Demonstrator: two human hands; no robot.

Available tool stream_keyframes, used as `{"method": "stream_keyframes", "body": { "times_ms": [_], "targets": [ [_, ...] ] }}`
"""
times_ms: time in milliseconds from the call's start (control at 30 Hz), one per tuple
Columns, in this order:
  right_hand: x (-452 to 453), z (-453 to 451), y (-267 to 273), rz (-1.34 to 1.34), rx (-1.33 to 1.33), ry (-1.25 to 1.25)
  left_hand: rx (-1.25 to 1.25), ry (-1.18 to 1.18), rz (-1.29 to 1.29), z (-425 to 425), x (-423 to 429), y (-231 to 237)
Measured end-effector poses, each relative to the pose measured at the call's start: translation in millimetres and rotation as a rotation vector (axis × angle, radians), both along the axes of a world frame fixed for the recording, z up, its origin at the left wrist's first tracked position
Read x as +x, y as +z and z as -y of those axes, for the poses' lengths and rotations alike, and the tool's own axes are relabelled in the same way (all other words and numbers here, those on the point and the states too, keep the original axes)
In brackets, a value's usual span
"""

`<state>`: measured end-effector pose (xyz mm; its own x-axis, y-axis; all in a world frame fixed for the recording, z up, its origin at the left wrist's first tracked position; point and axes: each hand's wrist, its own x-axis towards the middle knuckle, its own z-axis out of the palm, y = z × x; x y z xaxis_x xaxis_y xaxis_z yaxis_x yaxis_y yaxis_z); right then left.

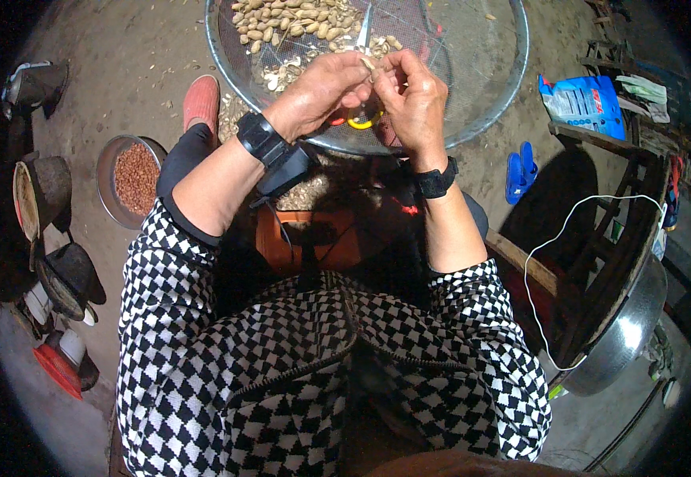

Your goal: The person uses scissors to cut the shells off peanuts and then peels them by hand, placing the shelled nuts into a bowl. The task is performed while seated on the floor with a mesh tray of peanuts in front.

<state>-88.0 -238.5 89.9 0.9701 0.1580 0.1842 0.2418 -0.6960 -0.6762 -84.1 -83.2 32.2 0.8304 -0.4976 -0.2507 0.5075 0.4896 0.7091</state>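
Observation:
Both hands meet over a round metal-rimmed mesh sieve (515, 77). Between the fingertips of my left hand (330, 83) and my right hand (415, 89) is a small pale peanut shell (369, 62), pinched from both sides. Whether a kernel is inside cannot be made out. Unshelled peanuts (298, 21) lie heaped on the far left of the mesh. Broken shells (277, 77) are scattered nearer my left hand. Below the hands show the yellow and red handles of a pair of scissors (362, 124); a bright pointed blade (365, 30) sticks up beyond the fingers.
A metal basin (100, 179) of shelled peanuts (137, 179) stands on the floor at left. Farther left are dark pots (53, 191) and a red strainer (56, 371). Blue slippers (521, 173), a blue bag (584, 107), a wooden bench (605, 280) and a white cable (527, 268) are at right.

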Motion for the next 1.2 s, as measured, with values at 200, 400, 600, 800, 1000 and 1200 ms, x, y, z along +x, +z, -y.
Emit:
{"method": "stream_keyframes", "body": {
  "times_ms": [200, 400, 600, 800, 1000, 1200],
  "targets": [
    [0.5, 0.5, 1.6, -0.103, -0.008, 0.026, 0.368, -0.049, 0.341, -7.7, -0.9, -10.6],
    [6.4, 13.5, -1.4, -0.052, -0.117, 0.156, 0.265, 0.280, 0.063, -28.2, 0.1, 6.0],
    [42.4, 22.8, -27.2, 0.017, -0.373, 0.278, -0.071, 0.368, -0.060, -37.6, 4.0, 8.4],
    [89.9, 13.7, -66.1, -0.151, -0.761, 0.264, -0.138, 0.346, 0.009, -30.5, 7.1, 4.9],
    [92.7, -3.7, -74.1, -0.123, -0.930, 0.265, -0.238, 0.324, -0.005, -37.8, 12.7, 0.0],
    [89.0, 23.0, -70.8, -0.286, -0.844, 0.336, -0.238, 0.543, 0.050, -86.9, 18.8, -15.3]
  ]
}}
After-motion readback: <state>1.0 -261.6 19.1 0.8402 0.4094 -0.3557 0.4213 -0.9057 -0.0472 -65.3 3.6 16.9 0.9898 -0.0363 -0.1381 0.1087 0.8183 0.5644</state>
